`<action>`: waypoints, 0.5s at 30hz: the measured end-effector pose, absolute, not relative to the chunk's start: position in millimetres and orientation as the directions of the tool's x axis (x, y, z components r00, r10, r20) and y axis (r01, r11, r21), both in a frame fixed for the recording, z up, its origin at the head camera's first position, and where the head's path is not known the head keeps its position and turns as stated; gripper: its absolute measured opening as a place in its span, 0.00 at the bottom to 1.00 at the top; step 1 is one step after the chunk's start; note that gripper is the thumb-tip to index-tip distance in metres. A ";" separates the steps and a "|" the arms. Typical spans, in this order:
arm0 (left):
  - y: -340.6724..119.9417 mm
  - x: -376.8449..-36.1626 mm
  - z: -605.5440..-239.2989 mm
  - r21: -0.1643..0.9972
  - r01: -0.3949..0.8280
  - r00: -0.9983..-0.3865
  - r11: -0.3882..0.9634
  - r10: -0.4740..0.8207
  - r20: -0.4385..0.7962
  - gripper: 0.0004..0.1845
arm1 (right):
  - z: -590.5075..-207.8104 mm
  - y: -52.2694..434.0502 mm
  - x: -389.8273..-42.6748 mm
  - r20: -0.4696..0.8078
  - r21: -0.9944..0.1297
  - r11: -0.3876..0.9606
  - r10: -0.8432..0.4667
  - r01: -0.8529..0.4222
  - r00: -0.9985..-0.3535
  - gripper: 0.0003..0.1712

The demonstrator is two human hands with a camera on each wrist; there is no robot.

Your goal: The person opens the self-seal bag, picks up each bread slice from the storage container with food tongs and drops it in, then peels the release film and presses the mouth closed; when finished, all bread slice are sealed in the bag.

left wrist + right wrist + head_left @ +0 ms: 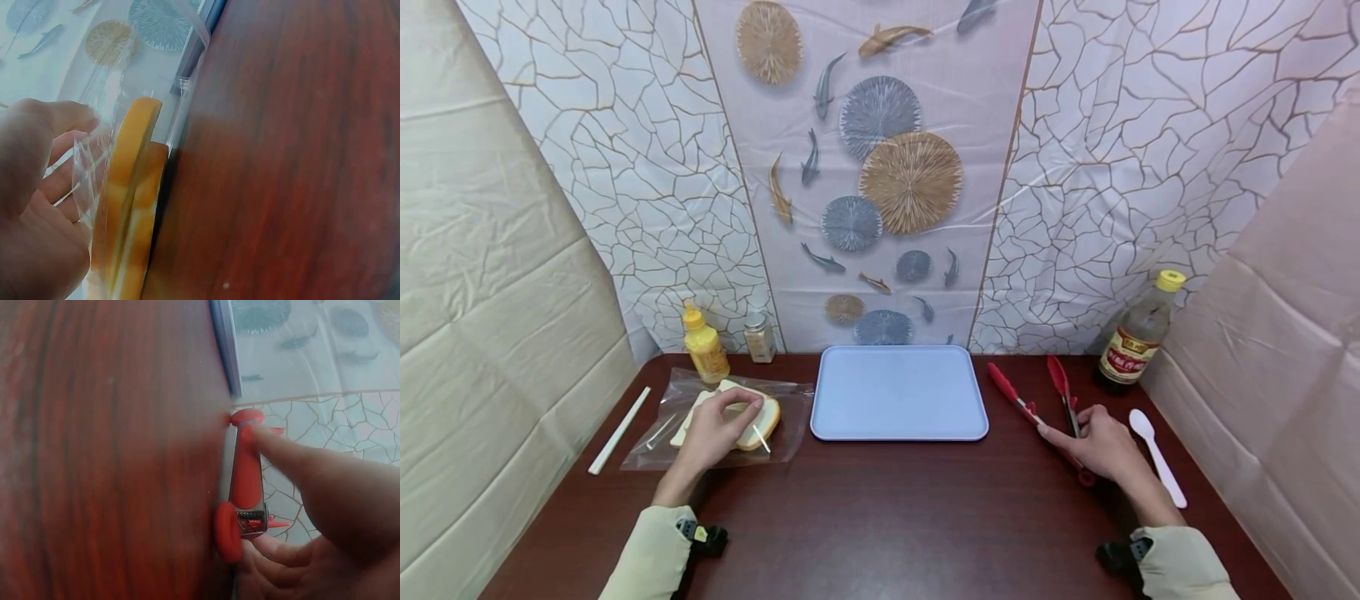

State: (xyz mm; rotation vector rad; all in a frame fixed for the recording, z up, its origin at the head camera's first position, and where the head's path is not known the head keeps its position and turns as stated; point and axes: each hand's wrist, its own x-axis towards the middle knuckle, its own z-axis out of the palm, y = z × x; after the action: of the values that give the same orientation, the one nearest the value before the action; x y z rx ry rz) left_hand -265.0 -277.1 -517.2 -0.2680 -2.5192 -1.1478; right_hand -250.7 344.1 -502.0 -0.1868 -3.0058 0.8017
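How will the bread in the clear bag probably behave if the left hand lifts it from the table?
The bread slices look thick and soft, so they would probably bend or dent under a firm pinch. The clear plastic bag lies loose and wrinkled around them, so it may slide over the bread and feel slippery. The left hand already rests on top, fingers curled over it; the load seems light.
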 end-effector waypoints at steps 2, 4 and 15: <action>-277.0 -265.8 -516.4 0.681 0.338 -0.912 0.650 0.046 0.408 0.07 | -502.1 341.8 -251.1 0.082 -0.498 0.863 0.147 0.087 -0.986 0.53; -277.2 -266.5 -515.1 0.678 0.343 -0.913 0.651 0.062 0.402 0.08 | -500.9 338.0 -252.2 0.208 -0.519 0.853 0.178 0.046 -0.962 0.50; -264.7 -281.7 -504.9 0.620 0.362 -0.902 0.696 0.095 0.420 0.11 | -479.3 252.3 -263.9 0.625 -0.625 0.692 0.168 -0.360 -0.762 0.05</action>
State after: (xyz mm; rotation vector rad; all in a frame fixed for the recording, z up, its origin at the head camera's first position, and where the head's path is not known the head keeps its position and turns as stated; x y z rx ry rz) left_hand -281.7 -264.7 -504.9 -0.3576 -2.5499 -1.0408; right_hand -263.9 252.3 -479.3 0.1459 -2.2241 1.0102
